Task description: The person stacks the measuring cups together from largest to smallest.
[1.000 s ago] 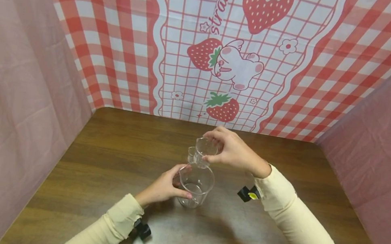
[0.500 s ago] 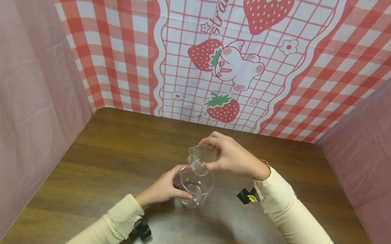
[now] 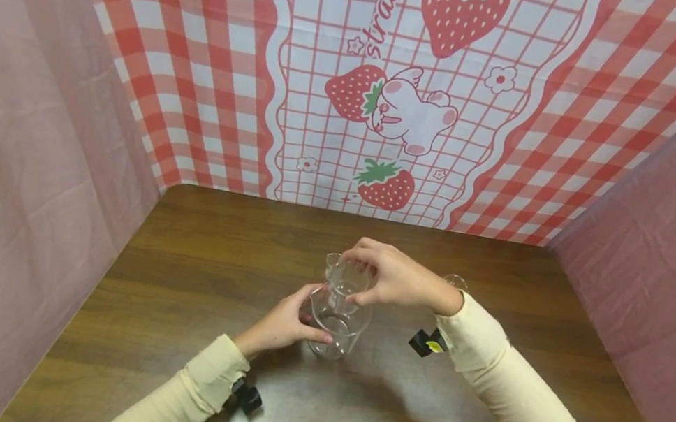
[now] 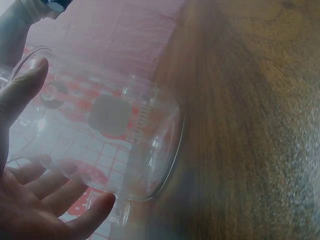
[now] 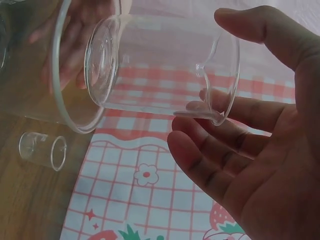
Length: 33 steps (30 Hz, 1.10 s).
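My left hand (image 3: pixel 286 321) steadies a large clear glass beaker (image 3: pixel 334 343) standing on the wooden table, thumb on the near side and fingers round the far side. A smaller clear beaker (image 3: pixel 349 284) is in my right hand (image 3: pixel 402 279), which grips it near its rim. Its base is at the mouth of the large beaker, just inside the rim, as the right wrist view shows. In the left wrist view the large beaker (image 4: pixel 75 130) bears a pale blank patch, and my left fingers (image 4: pixel 65 192) lie along its side.
Behind the held beakers stands another small glass beaker (image 3: pixel 331 264); the right wrist view also has a small beaker (image 5: pixel 42 150) on the table. A further clear glass rim (image 3: pixel 456 280) shows behind my right wrist. A strawberry-print cloth (image 3: pixel 389 105) hangs at the table's back edge.
My right hand has brought the smaller beaker down and toward me, from above and behind the large beaker into its mouth. The left hand and large beaker have stayed put.
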Motion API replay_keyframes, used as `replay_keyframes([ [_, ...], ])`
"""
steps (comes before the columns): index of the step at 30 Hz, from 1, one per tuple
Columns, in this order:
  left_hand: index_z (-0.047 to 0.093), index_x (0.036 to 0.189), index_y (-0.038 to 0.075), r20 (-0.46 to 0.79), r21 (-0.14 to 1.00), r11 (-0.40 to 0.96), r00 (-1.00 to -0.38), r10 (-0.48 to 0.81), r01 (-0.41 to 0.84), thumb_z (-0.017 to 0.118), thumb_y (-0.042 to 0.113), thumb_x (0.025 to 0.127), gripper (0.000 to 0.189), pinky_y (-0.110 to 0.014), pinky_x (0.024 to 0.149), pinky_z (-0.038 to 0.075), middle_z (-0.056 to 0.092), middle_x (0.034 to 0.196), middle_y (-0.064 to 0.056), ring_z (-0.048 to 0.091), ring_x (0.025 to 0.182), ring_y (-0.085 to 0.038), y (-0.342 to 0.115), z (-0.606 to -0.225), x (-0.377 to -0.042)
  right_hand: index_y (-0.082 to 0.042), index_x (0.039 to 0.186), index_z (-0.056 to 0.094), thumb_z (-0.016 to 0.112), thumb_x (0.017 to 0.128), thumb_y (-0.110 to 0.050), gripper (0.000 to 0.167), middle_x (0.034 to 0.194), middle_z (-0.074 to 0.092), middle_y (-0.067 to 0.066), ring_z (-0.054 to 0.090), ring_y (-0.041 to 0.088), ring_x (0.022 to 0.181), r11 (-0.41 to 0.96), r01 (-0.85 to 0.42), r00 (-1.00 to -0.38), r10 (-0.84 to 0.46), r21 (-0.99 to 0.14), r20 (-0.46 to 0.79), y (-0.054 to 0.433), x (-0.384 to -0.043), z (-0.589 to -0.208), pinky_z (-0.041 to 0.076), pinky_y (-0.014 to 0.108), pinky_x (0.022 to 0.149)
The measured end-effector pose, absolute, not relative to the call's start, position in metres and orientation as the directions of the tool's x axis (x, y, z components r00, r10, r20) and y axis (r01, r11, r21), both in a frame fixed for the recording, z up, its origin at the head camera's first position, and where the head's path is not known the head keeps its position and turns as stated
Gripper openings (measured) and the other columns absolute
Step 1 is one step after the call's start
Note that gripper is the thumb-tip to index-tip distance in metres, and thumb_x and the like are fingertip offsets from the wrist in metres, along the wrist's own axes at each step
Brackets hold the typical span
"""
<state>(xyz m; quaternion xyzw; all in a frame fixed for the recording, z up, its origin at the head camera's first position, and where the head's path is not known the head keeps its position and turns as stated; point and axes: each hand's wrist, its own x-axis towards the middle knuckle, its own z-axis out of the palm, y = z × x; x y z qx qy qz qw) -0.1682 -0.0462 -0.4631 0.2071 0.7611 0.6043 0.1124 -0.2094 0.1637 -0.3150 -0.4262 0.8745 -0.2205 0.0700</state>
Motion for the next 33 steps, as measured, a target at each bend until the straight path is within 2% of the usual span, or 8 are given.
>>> replay_keyframes([
  [13,0.037,0.144,0.002,0.064,0.971,0.177,-0.889,0.452,0.16,0.086,0.013,0.073,0.087,-0.044,0.101,0.053,0.049,0.144,-0.021,0.052,0.129,-0.037,-0.046,-0.462,-0.167,-0.004,0.118,0.064,0.083,0.071,-0.023,0.054,0.099,0.059,0.003,0.054,0.011,0.082,0.508,-0.763,-0.57,-0.82,-0.4,0.046,0.161,-0.206,-0.326,0.049,0.019,0.068],
  [33,0.038,0.144,0.004,0.072,0.969,0.182,-0.89,0.45,0.17,0.086,0.013,0.072,0.087,-0.045,0.101,0.053,0.048,0.145,-0.02,0.049,0.131,-0.038,-0.047,-0.462,-0.167,-0.005,0.119,0.064,0.084,0.069,-0.023,0.057,0.107,0.061,0.003,0.06,0.012,0.088,0.539,-0.773,-0.563,-0.826,-0.335,-0.03,0.153,-0.201,-0.341,0.056,0.023,0.077],
])
